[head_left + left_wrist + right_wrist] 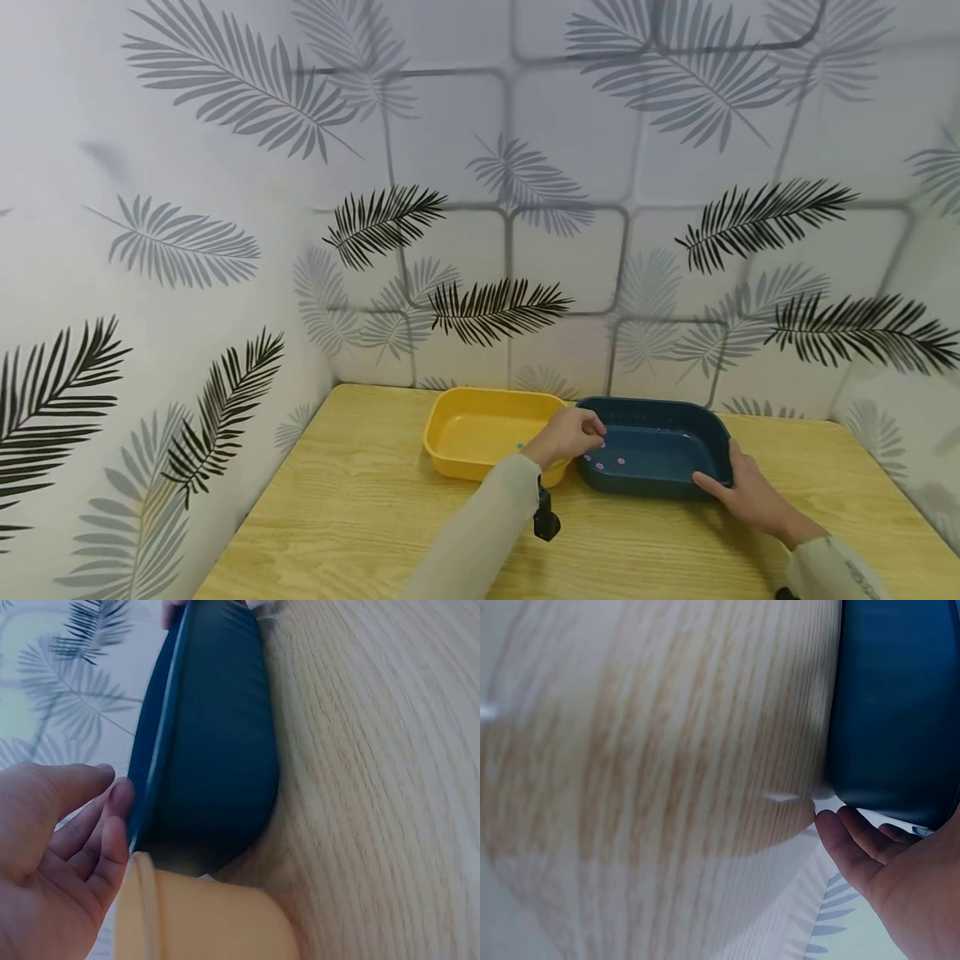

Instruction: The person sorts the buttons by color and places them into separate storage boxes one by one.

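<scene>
My left hand [567,434] is over the left end of a dark blue plastic basin [652,490], thumb and bent fingertips close together. In the left wrist view a small gap shows between thumb and fingers, with nothing visible in it. Several small pink pieces [621,461] lie on the blue basin's floor below that hand. My right hand [750,493] holds the basin's near right corner, thumb at the near rim and fingers along the outer end wall. A yellow basin [457,469] stands under my left wrist, with a small blue piece [520,446] inside; the forearm hides part of it.
Both basins stand side by side on a wood-grain table [337,517], close to the back wall [465,250] with its leaf pattern. Another wall [112,333] borders the table on the left. A black wrist camera [546,518] hangs beneath my left wrist.
</scene>
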`<state>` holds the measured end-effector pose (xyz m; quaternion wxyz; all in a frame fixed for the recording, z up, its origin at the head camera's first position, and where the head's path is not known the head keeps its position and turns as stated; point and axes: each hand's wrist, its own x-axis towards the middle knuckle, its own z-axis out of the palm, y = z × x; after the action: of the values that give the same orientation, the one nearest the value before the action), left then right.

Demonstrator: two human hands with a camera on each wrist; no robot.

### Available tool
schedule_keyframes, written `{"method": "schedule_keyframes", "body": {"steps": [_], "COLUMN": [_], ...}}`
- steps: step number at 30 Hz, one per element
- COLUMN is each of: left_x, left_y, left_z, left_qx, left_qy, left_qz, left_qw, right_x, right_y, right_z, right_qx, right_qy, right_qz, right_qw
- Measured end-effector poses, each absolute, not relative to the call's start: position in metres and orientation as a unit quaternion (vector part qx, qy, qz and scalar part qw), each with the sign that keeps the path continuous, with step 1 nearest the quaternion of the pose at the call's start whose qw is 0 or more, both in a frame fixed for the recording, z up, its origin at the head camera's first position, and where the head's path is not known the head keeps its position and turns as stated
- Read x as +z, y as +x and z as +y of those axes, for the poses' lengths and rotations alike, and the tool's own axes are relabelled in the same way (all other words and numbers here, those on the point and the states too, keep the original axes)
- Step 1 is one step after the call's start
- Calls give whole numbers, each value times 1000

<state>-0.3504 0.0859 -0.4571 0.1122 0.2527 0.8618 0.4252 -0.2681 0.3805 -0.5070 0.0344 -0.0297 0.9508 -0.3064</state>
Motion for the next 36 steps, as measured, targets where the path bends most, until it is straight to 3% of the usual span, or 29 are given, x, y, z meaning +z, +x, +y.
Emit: {"method": "schedule_keyframes", "body": {"steps": [21,27,36], "left_x": [-446,-456,-462], "left_y": [-300,-290,-278], "left_z": [7,-18,-47], "left_qx": [305,311,313], "left_qy": [403,401,400], "left_qz": [855,847,843], "left_qw": [119,160,177], "right_x": [-503,-502,-498], "right_y": [-267,-268,-265], "right_z": [388,387,387], "right_qx": [-303,-304,-308], "right_qy": [-22,-17,-15], "right_qz": [952,951,950], "right_qw": [43,48,51]}}
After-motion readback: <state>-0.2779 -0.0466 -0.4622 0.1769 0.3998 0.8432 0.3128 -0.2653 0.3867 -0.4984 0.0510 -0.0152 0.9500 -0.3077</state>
